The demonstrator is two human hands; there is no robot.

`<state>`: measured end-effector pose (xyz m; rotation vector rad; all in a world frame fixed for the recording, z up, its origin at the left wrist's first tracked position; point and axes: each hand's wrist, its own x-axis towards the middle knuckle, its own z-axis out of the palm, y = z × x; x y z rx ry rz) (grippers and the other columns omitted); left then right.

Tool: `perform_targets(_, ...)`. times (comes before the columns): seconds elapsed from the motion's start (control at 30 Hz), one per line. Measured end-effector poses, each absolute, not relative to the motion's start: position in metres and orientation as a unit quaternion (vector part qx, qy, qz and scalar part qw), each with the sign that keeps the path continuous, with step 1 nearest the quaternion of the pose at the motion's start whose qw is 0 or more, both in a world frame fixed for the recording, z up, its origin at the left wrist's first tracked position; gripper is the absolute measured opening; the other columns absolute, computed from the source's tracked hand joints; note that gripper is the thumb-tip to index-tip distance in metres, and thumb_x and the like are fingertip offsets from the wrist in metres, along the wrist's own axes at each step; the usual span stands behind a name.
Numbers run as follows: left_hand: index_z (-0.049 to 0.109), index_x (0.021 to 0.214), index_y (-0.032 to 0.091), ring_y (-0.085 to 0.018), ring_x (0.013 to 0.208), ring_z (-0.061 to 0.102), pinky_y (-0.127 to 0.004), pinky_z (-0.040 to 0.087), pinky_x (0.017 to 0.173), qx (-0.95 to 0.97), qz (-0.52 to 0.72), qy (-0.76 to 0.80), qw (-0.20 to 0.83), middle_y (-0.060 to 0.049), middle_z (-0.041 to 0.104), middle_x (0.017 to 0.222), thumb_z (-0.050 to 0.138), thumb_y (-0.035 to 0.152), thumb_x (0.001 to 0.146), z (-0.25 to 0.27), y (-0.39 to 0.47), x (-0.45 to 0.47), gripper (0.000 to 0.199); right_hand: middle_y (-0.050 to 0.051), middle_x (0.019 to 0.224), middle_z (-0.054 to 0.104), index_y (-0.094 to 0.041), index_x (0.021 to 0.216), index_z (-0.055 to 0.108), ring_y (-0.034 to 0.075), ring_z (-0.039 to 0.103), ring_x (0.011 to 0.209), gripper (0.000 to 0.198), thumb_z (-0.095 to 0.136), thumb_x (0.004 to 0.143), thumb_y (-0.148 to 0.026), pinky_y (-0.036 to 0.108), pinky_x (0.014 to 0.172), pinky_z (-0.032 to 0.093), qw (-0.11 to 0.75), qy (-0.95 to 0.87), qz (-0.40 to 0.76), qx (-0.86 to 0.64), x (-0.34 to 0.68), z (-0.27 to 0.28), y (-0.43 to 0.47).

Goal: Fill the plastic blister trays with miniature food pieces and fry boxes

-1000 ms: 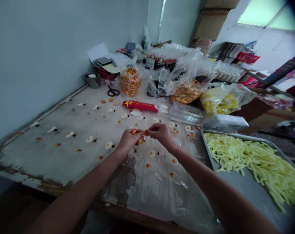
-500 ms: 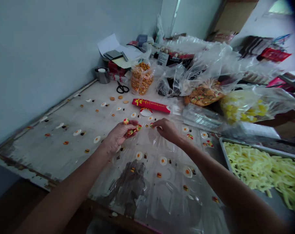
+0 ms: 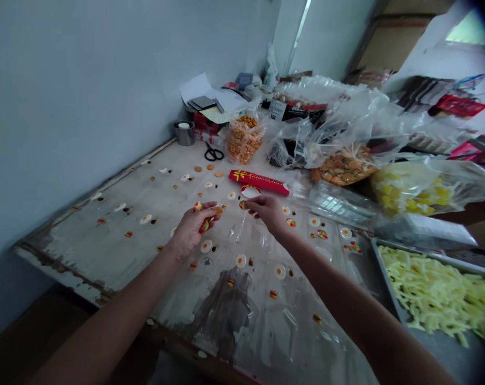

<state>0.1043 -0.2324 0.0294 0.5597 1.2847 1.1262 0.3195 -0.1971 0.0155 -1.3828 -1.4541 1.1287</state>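
Observation:
My left hand is closed around several small round pizza-shaped pieces, red, yellow and green on top with tan undersides. Across from it, my right hand pinches one such piece between thumb and fingertips, slightly above the table. Beneath both hands lies clear plastic film over a worn table. Rows of small fried-egg shapes, tiny burger shapes and dark brown bits are spread over it. Right of my right hand, a few pizza pieces lie among the eggs.
A red printed carton lies beyond my hands. Behind are scissors, a metal cup and a bag of orange pieces. To the right are a bag of round pieces, a yellow-filled bag and a tray of pale strips.
The view has shifted, so the table appears lower and further right. My right hand has moved left, closer to my left hand, with a pizza piece in its fingertips.

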Motion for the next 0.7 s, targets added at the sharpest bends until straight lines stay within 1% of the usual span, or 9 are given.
perform_targets(0.13,0.075,0.109,0.019,-0.008,0.068,0.065,-0.015,0.042,0.050,0.283,0.489,0.563,0.603,-0.004,0.076,0.094,0.083,0.019,0.063,0.034,-0.217,0.076,0.046,0.001,0.060,0.066,-0.014,0.076,0.078,0.012,0.057,0.055,0.012,0.069,0.081,-0.021,0.022,0.052,0.038,0.278,-0.658,0.368,-0.596,0.304,0.022,-0.155)
perform_targets(0.2,0.076,0.108,0.020,-0.008,0.069,0.064,-0.015,0.039,0.049,0.300,0.486,0.556,0.604,-0.004,0.076,0.094,0.083,0.020,0.063,0.035,-0.212,0.071,0.046,0.001,0.061,0.066,-0.015,0.076,0.078,0.013,0.059,0.059,0.005,0.074,0.078,-0.017,0.023,0.056,0.038,0.223,-0.695,0.306,-0.612,0.294,0.020,-0.145)
perform_targets(0.23,0.077,0.107,0.020,-0.009,0.070,0.064,-0.016,0.040,0.050,0.301,0.485,0.553,0.607,-0.004,0.076,0.095,0.083,0.020,0.063,0.035,-0.210,0.070,0.045,0.002,0.064,0.068,-0.015,0.076,0.078,0.014,0.061,0.063,0.002,0.078,0.075,-0.017,0.023,0.058,0.038,0.206,-0.712,0.262,-0.618,0.290,0.018,-0.143)
perform_targets(0.3,0.078,0.104,0.020,-0.008,0.067,0.062,-0.017,0.041,0.052,0.286,0.485,0.552,0.615,-0.005,0.076,0.094,0.082,0.016,0.062,0.035,-0.206,0.071,0.042,0.003,0.071,0.071,-0.016,0.077,0.078,0.016,0.062,0.069,0.008,0.083,0.072,-0.019,0.025,0.060,0.036,0.187,-0.740,0.174,-0.622,0.286,0.016,-0.143)
perform_targets(0.4,0.078,0.100,0.018,-0.007,0.062,0.059,-0.017,0.041,0.053,0.253,0.485,0.557,0.625,-0.004,0.075,0.088,0.081,0.011,0.062,0.033,-0.205,0.074,0.039,0.003,0.073,0.072,-0.018,0.077,0.079,0.016,0.061,0.070,0.009,0.081,0.078,-0.026,0.026,0.060,0.033,0.200,-0.765,0.125,-0.599,0.286,0.018,-0.150)
perform_targets(0.47,0.078,0.100,0.017,-0.008,0.064,0.061,-0.017,0.041,0.054,0.240,0.487,0.559,0.627,-0.005,0.075,0.085,0.081,0.010,0.063,0.032,-0.207,0.076,0.037,0.002,0.068,0.069,-0.017,0.077,0.080,0.015,0.059,0.066,0.020,0.074,0.086,-0.034,0.026,0.058,0.033,0.246,-0.765,0.175,-0.569,0.283,0.022,-0.158)
perform_targets(0.53,0.076,0.100,0.015,-0.009,0.066,0.064,-0.018,0.042,0.055,0.239,0.488,0.555,0.630,-0.005,0.075,0.083,0.082,0.009,0.062,0.032,-0.212,0.079,0.039,0.001,0.064,0.068,-0.017,0.082,0.081,0.014,0.058,0.061,0.029,0.070,0.089,-0.042,0.025,0.056,0.034,0.291,-0.743,0.288,-0.529,0.275,0.027,-0.169)
perform_targets(0.63,0.075,0.096,0.014,-0.009,0.062,0.063,-0.018,0.044,0.056,0.227,0.503,0.542,0.634,-0.004,0.073,0.075,0.082,0.005,0.063,0.031,-0.219,0.082,0.035,0.002,0.070,0.072,-0.016,0.090,0.081,0.014,0.060,0.060,0.031,0.078,0.079,-0.045,0.023,0.056,0.040,0.314,-0.662,0.487,-0.475,0.257,0.027,-0.180)
perform_targets(0.7,0.073,0.088,0.014,-0.008,0.061,0.062,-0.017,0.045,0.056,0.196,0.523,0.536,0.633,-0.002,0.070,0.070,0.080,0.004,0.066,0.031,-0.220,0.079,0.025,0.004,0.074,0.074,-0.015,0.090,0.080,0.014,0.061,0.060,0.032,0.081,0.075,-0.043,0.023,0.057,0.043,0.327,-0.617,0.539,-0.471,0.245,0.023,-0.177)
